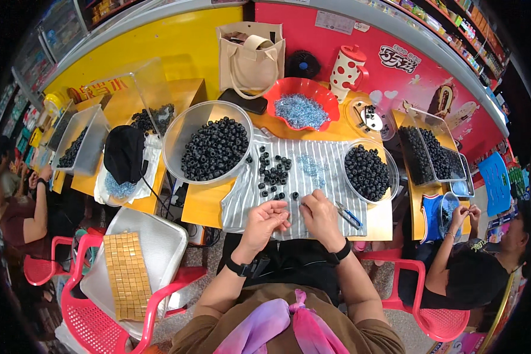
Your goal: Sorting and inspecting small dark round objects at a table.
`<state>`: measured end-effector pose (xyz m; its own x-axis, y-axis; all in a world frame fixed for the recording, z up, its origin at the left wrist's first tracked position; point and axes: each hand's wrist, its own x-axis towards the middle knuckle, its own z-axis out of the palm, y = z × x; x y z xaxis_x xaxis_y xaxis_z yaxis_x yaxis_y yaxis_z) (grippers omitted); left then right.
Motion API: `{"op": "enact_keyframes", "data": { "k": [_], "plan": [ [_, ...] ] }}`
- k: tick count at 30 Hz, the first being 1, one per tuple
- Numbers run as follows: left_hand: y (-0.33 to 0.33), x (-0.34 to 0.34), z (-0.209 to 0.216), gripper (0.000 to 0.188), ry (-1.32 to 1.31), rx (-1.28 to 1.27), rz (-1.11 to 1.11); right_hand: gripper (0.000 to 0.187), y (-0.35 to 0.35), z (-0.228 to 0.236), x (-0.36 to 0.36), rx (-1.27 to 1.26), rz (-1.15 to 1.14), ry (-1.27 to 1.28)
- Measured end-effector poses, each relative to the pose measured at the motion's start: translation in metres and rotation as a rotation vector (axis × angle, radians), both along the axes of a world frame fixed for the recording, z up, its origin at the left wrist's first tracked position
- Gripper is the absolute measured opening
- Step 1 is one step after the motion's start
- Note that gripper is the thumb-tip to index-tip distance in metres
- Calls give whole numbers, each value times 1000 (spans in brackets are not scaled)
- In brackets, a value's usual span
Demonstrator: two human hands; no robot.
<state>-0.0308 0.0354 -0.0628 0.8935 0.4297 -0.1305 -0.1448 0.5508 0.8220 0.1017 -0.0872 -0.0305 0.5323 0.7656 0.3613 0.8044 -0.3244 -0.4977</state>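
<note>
Over the near edge of a grey-and-white striped cloth are my two hands, a small gap between them. My left hand has its fingers curled in with the thumb against them; anything in them is too small to make out. My right hand points its closed fingertips down and inward, and what they hold is hidden. Just beyond them lie a black bead and a loose group of black beads. Small pale blue beads are scattered farther right. Blue-handled snips rest beside my right hand.
A large round tub and a smaller one hold black beads. A red bowl holds blue beads. Behind stand a beige bag and a dotted tumbler. A pink chair is at left. Other people work at both sides.
</note>
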Motion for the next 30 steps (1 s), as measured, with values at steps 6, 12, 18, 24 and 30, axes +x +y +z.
{"op": "enact_keyframes", "data": {
  "k": [6,12,18,24,30],
  "plan": [
    [-20,11,14,23,111,170,-49,7,-21,15,-8,193,95,157],
    [-30,23,15,12,117,312,-42,12,-30,9,-1,337,211,256],
    [-30,27,14,10,113,178,-86,12,-36,1,2,412,216,565],
    [-35,29,15,11,104,156,10,6,-42,-4,2,373,166,585],
    [-35,34,10,14,42,161,-22,7,-42,-8,9,375,183,670]
  ]
}}
